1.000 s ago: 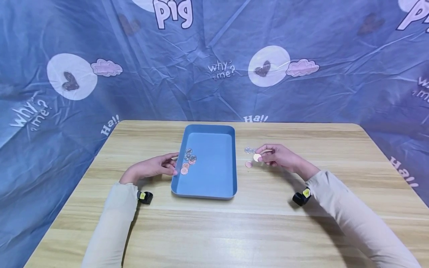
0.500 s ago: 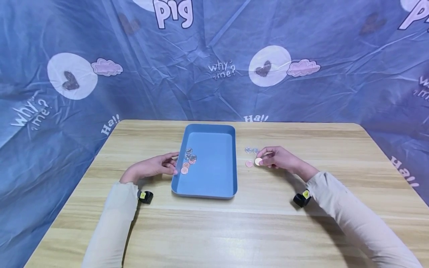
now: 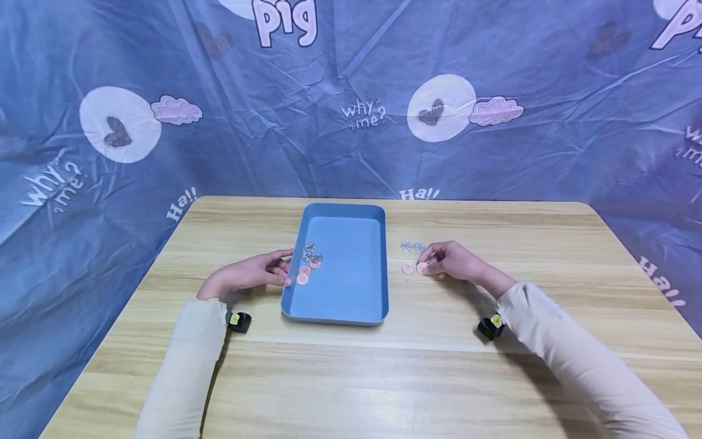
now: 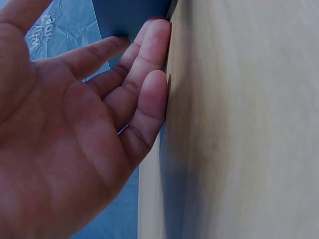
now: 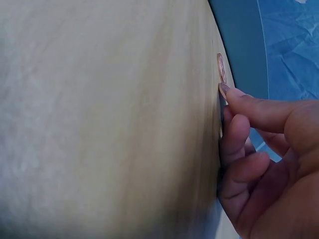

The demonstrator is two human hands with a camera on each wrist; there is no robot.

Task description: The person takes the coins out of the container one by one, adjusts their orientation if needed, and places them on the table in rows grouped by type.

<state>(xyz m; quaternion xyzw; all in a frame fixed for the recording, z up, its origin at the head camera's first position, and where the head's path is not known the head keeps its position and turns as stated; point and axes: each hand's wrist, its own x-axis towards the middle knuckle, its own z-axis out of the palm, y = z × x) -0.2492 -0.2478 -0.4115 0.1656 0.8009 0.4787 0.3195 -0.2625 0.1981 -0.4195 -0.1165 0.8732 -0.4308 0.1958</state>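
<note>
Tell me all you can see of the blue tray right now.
The blue tray is a shallow rectangle with rounded corners and a low raised rim, matte and plastic-looking. It lies flat on the wooden table, its long side running away from the person. A small cluster of coins, silver and copper coloured, lies by its left wall. The left hand rests on the table, fingertips against the tray's left edge.

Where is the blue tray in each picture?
Head view: the blue tray sits mid-table, between both hands.
Left wrist view: its dark blue wall is at the top, at the left hand's fingertips.
Right wrist view: a blue strip at the top right is probably the tray.
Shared landmark: the wooden table.
</note>
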